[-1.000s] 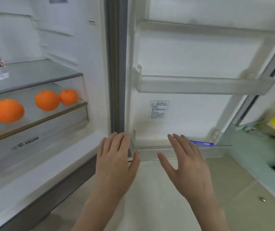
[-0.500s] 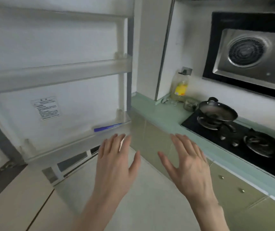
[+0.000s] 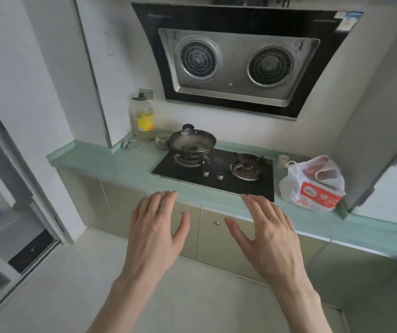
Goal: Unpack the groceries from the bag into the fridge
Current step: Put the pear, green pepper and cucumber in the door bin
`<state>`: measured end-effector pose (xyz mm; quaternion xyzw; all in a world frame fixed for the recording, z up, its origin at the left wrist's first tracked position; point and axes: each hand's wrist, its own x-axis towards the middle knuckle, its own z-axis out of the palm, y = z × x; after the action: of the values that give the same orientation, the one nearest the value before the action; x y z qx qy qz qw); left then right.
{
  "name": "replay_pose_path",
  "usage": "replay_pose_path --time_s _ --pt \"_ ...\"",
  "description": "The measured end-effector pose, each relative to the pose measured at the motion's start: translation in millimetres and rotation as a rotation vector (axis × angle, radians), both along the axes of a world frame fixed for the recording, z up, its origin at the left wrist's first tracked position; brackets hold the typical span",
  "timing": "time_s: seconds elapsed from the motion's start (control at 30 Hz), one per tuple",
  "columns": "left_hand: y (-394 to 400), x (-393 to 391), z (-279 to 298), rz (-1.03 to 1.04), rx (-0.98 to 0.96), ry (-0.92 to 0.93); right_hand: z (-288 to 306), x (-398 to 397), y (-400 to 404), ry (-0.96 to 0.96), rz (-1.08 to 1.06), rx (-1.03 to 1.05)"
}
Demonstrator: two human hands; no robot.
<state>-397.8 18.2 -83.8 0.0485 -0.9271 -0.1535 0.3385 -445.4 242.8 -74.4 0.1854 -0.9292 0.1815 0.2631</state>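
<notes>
I read this as the fetch step: my left hand [image 3: 155,227] and right hand [image 3: 268,233] hover in front of the counter [image 3: 111,162], fingers spread, both empty. The bag [image 3: 312,182] sits at the counter's right end, just beside the hob [image 3: 219,171], well apart from both hands. Next I need to reach right and take 1 item out. I count 1 bag, 1 pan [image 3: 192,141], 2 burners, 1 oil bottle [image 3: 143,116].
</notes>
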Motion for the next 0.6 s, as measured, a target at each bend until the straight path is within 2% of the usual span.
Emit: replay_pose_path --time_s 0.33,0.6 --pt "103.6 -95.4 -9.7 -0.286 0.005 -0.027 -11.4 -42.1 104.9 -0.007 -0.278 -0.053" --pt "155.8 -194.6 -12.6 -0.453 0.031 -0.048 -17.1 -106.0 150.0 -0.028 -0.378 -0.038"
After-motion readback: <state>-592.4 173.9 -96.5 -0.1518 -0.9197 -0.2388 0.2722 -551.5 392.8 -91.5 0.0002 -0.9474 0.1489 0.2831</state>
